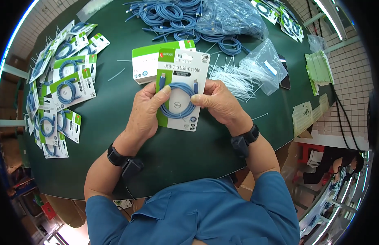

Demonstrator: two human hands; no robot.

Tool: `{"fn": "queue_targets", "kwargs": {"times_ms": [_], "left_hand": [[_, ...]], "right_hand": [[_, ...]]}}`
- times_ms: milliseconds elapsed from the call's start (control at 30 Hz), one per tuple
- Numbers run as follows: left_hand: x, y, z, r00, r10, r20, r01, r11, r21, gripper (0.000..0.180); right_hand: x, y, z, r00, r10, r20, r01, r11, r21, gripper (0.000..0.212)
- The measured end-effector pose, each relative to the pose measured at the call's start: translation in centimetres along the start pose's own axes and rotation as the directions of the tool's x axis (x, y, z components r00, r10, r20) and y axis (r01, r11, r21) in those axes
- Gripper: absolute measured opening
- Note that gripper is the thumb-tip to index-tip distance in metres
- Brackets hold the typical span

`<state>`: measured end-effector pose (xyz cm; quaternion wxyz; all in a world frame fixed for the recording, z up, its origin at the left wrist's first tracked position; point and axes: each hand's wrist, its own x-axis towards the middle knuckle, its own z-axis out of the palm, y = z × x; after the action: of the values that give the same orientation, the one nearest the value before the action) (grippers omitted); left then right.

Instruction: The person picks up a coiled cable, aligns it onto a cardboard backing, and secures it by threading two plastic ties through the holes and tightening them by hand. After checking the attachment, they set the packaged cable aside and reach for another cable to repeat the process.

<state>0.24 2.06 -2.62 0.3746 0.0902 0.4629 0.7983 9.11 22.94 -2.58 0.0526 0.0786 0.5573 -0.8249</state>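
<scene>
Both my hands hold up a white and green cable card over the green table. A coiled blue USB cable lies against its front, both plugs pointing up. My left hand grips the card's left edge, thumb on the coil. On the opposite edge my right hand pinches, its thumb also on the coil. Behind the held card, partly hidden by it, rests a stack of flat cards. White cable ties lie in a loose heap just beyond my right hand.
Several carded cables pile up along the left side. Loose blue cables and a clear bag of cables lie at the far edge. More carded cables sit far right, near green-white cards. Another person sits at lower right.
</scene>
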Motion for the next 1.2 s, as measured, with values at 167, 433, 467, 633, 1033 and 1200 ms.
{"fn": "queue_targets", "kwargs": {"times_ms": [167, 433, 467, 633, 1033, 1200], "left_hand": [[0.7, 0.0, -0.8, 0.999, 0.054, 0.002, -0.054, 0.997, 0.057, 0.028], [0.8, -0.1, -0.9, 0.996, 0.077, 0.046, -0.082, 0.988, 0.128, 0.033], [0.4, -0.2, -0.7, 0.993, 0.104, 0.048, -0.109, 0.985, 0.136, 0.035], [0.1, 0.2, 0.0, 0.995, 0.017, 0.095, -0.031, 0.987, 0.156, 0.043], [-0.7, 5.8, 1.0, 0.892, 0.408, 0.196, -0.391, 0.476, 0.788, 0.059], [-2.0, 7.8, 3.0, 0.866, 0.402, 0.298, -0.437, 0.316, 0.842, 0.066]], "right_hand": [[0.0, -0.8, 1.1, 0.995, -0.021, -0.093, -0.003, 0.969, -0.246, 0.031], [-0.5, -1.3, 2.6, 0.991, -0.092, -0.094, 0.050, 0.927, -0.371, 0.032], [-0.7, -1.2, 2.6, 0.990, -0.107, -0.092, 0.065, 0.925, -0.375, 0.032], [-0.2, 0.0, 1.1, 0.947, -0.273, -0.167, 0.244, 0.954, -0.175, 0.032], [-1.7, -6.0, -0.5, 0.512, -0.805, -0.301, 0.505, 0.565, -0.653, 0.045], [-4.2, -8.5, 1.9, 0.548, -0.810, 0.211, 0.431, 0.056, -0.901, 0.045]]}}
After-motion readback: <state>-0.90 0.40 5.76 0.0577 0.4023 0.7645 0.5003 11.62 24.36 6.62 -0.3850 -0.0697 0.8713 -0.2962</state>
